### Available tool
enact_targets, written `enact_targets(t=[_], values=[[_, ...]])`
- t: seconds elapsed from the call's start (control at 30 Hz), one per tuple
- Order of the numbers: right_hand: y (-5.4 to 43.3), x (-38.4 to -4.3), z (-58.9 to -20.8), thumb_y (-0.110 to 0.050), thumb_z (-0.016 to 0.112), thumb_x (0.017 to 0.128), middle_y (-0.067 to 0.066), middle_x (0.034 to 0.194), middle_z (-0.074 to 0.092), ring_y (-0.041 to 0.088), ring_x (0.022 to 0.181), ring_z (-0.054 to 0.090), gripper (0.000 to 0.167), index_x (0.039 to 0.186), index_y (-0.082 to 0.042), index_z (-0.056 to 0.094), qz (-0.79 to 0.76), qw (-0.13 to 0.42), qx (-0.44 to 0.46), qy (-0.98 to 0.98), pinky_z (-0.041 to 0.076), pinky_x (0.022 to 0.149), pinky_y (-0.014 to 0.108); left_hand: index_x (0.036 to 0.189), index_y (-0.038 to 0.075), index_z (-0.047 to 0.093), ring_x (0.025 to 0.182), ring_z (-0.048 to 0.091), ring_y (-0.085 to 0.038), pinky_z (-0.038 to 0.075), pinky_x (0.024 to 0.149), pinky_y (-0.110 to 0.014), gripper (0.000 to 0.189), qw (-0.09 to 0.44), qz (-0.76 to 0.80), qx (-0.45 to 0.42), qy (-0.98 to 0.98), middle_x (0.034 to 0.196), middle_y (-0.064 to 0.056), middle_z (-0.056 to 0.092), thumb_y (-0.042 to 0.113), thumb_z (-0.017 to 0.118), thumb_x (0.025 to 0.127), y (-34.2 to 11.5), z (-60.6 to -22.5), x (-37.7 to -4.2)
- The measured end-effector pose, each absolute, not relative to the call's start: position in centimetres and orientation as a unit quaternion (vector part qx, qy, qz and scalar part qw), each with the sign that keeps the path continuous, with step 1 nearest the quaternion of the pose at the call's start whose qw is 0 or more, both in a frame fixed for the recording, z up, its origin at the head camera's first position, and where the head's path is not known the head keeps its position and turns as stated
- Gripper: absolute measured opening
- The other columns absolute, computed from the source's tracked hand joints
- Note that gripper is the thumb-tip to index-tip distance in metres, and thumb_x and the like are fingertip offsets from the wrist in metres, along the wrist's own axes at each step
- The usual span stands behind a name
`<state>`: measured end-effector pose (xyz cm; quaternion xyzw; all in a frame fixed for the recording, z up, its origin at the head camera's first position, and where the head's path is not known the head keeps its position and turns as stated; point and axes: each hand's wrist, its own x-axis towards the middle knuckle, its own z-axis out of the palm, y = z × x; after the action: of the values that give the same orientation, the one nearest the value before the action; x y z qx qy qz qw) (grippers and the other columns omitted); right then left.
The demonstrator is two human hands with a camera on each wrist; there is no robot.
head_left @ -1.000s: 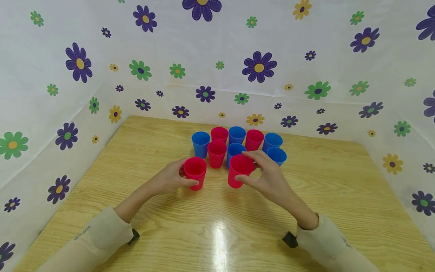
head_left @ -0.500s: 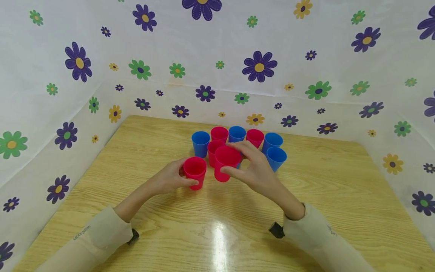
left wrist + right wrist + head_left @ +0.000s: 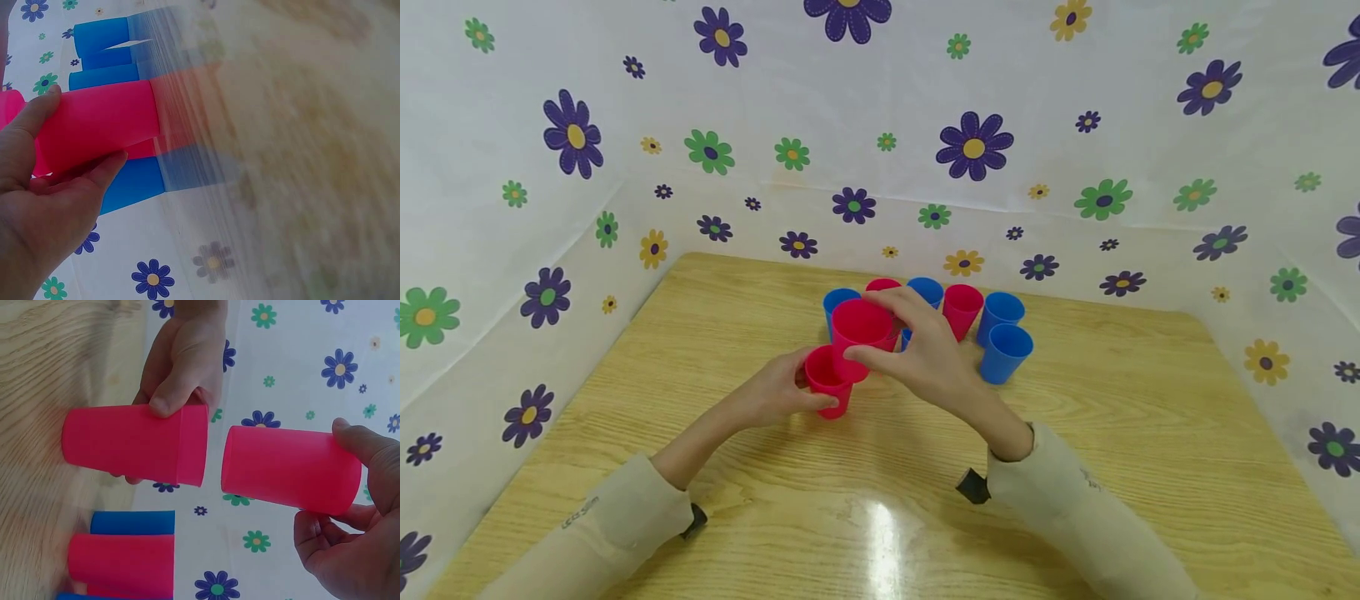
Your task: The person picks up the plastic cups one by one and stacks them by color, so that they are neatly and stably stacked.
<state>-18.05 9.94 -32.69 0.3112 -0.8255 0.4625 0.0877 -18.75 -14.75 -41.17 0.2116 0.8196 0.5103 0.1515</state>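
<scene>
Shifted leftward, right fingers [image 3: 904,307] clamp one tapered red cup [image 3: 856,337], left fingers [image 3: 794,362] a nested red pair [image 3: 826,385].

Left grip [image 3: 778,390] low, right grip [image 3: 929,357] higher

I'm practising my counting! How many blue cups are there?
5: left blue cup, back-middle blue cup, rear-right blue cup, front-right blue cup, and a mostly hidden blue cup behind the right hand. More could be hidden.
</scene>
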Motion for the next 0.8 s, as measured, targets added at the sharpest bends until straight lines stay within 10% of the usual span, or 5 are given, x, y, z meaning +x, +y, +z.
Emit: enact_targets(t=[0.8], values=[[7.4,-19.2,-34.5,-0.022,0.087,0.085,0.01,0.123,0.063,0.022,0.108,0.062,0.063,0.14,-0.004,0.06,0.472,0.067,0.328,-0.815,0.061,0.079,0.033,0.145,0.003,0.049,0.114,0.064,-0.026,0.055,0.098,-0.038,0.06,0.156,0.519,0.224,0.81,0.13,-0.01,0.065,0.015,0.078,0.094,-15.0,-41.1,-18.7]])
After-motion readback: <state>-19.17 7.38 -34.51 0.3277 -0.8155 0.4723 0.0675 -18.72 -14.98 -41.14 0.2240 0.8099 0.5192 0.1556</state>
